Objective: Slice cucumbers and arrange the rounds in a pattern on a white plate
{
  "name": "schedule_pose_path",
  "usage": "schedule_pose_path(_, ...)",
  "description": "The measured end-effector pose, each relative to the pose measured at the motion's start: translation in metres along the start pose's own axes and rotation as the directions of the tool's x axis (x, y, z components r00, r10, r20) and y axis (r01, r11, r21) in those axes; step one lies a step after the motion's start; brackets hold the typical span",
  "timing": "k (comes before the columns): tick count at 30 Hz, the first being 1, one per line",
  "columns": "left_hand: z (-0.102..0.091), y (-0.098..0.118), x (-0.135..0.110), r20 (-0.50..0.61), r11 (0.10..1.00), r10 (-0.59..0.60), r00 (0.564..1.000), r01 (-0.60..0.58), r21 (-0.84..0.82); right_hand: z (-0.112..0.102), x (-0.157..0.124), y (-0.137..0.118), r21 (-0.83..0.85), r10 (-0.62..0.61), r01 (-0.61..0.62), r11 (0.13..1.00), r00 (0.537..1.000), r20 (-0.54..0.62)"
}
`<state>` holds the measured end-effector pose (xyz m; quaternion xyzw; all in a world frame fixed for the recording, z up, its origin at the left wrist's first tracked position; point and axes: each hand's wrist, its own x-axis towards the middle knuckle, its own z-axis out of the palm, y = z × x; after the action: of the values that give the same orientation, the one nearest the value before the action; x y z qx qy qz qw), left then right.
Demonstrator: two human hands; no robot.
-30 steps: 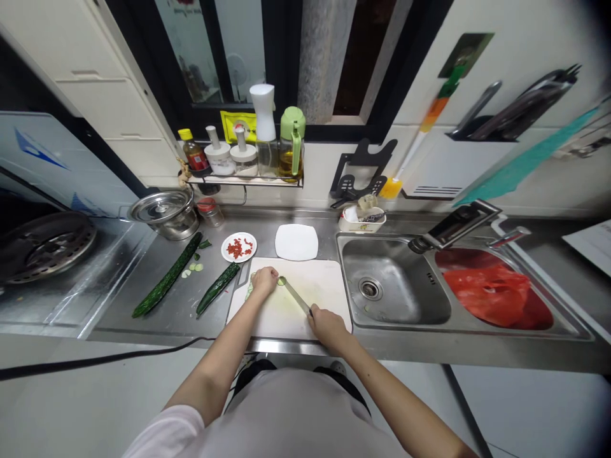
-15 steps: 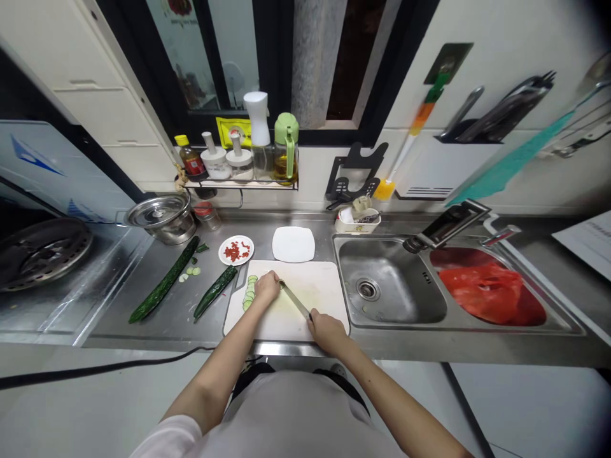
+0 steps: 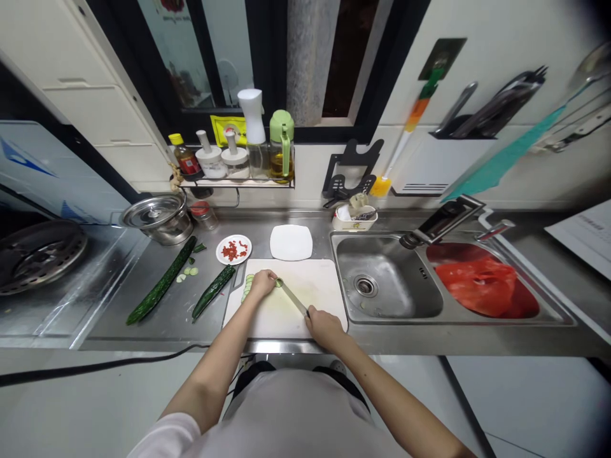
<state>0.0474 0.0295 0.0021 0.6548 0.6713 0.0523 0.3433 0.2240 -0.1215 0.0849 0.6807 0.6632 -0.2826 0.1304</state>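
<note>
My right hand [image 3: 325, 326] is closed around the handle of a kitchen knife [image 3: 293, 298], whose blade slants up and left over the white cutting board [image 3: 305, 327]. At the blade's tip is a green-rimmed cucumber slice [image 3: 279, 283]. The fingers of my left hand [image 3: 263, 284] are drawn together at this slice, and their exact grip is too small to make out. Overlapping cucumber slices [image 3: 247, 285] lie along the board's left side, partly covered by my left hand. Left of the board rests a cut cucumber piece [image 3: 213, 293], with a longer whole cucumber [image 3: 162, 287] beyond it.
Behind the board are a plate of chopped red pieces [image 3: 233, 260] and a white square plate [image 3: 291, 242]. A lidded steel pot [image 3: 167, 230] and a red-lidded jar [image 3: 205, 219] stand back left. To the right is a steel sink [image 3: 386, 298] with a red bag [image 3: 477, 286].
The view has shifted slightly. My left hand has edged left over the row of slices, hiding more of them. The knife stays in my right hand at nearly the same slant.
</note>
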Motion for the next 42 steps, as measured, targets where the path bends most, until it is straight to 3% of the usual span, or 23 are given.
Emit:
schedule_pose_path(10, -0.006, -0.006, 0.015, 0.091, 0.998, 0.048, 0.995, -0.044, -0.049, 0.002, -0.001, 0.000, 0.013, -0.003, 0.003, 1.000, 1.000, -0.001)
schedule_pose_path(20, -0.005, -0.007, 0.017, 0.105, 0.997, 0.039, 0.994, -0.032, -0.066, 0.000, 0.000, -0.003, -0.002, 0.001, -0.001, 1.000, 1.000, -0.003)
schedule_pose_path(42, -0.003, 0.000, 0.004, -0.019, 0.999, 0.028, 0.999, -0.029, -0.041, 0.000, -0.001, -0.003, 0.022, 0.003, -0.003, 1.000, 1.000, 0.007)
